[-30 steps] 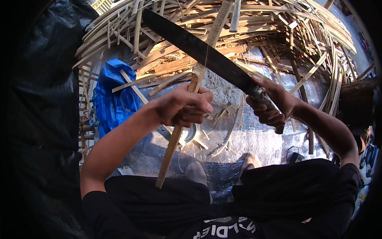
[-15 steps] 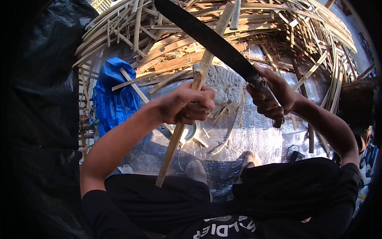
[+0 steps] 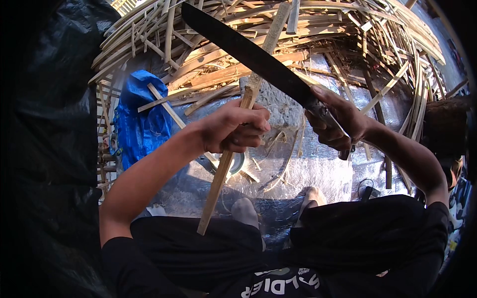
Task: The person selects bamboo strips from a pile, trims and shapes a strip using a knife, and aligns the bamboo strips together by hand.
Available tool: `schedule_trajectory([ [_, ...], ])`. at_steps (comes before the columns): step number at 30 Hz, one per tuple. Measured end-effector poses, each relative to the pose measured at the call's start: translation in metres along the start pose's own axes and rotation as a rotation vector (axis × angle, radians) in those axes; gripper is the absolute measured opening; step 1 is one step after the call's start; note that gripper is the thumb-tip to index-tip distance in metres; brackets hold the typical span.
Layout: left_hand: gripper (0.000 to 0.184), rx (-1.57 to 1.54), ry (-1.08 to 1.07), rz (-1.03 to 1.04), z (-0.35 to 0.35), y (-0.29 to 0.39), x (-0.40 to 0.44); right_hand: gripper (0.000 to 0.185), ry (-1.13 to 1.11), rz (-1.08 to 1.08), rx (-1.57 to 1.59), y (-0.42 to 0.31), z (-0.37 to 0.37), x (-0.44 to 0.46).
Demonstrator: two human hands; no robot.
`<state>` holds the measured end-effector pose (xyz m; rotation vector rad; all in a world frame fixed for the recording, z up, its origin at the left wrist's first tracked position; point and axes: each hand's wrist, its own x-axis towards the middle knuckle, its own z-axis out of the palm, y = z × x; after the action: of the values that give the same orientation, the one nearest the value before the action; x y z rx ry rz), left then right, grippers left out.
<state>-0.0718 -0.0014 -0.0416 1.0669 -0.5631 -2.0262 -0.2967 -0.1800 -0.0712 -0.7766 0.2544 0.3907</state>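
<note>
My left hand (image 3: 235,126) is wrapped round a bamboo strip (image 3: 215,191), which slants from my left thigh up toward the pile. My right hand (image 3: 338,119) grips the handle of a machete (image 3: 248,54). Its long dark blade points up and to the left and crosses in front of the strip's upper part. Whether blade and strip touch, I cannot tell. Just beyond my left hand lies a rough grey stone block (image 3: 278,102), partly hidden by the strip and the blade.
A large heap of split bamboo (image 3: 213,64) curves across the far side. A blue tarp (image 3: 144,119) is bunched at the left, beside a black sheet (image 3: 54,149). Silvery sheeting (image 3: 323,171) covers the ground by my feet (image 3: 245,212). A log (image 3: 447,124) lies at the right.
The machete has shifted slightly left and down along the bamboo strip, with my right hand moving the same way. My left hand keeps its hold and has barely moved.
</note>
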Motion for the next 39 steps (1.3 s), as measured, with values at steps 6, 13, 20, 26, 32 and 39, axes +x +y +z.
schedule_trajectory([
  [6,0.038,0.038,0.076,-0.056,0.002,-0.005,0.003,0.066,0.157,0.006,-0.096,-0.004,0.009,-0.003],
  [13,0.039,0.1,0.256,0.004,-0.021,-0.016,0.009,0.055,0.786,-0.242,-1.385,0.002,0.025,-0.002],
  [20,0.047,0.087,-0.035,-0.104,-0.029,-0.022,-0.01,0.036,0.975,-0.442,-1.731,-0.016,0.021,-0.009],
  [26,0.049,0.115,-0.028,-0.136,-0.024,-0.032,-0.024,0.051,1.282,-0.621,-1.414,-0.051,-0.033,-0.017],
  [32,0.051,-0.018,-0.121,-0.097,-0.043,-0.036,-0.028,0.054,1.187,-0.636,-1.249,-0.031,-0.024,-0.013],
  [39,0.055,-0.039,-0.339,-0.051,-0.032,-0.032,-0.022,0.053,0.838,-0.739,-0.804,-0.046,0.027,0.002],
])
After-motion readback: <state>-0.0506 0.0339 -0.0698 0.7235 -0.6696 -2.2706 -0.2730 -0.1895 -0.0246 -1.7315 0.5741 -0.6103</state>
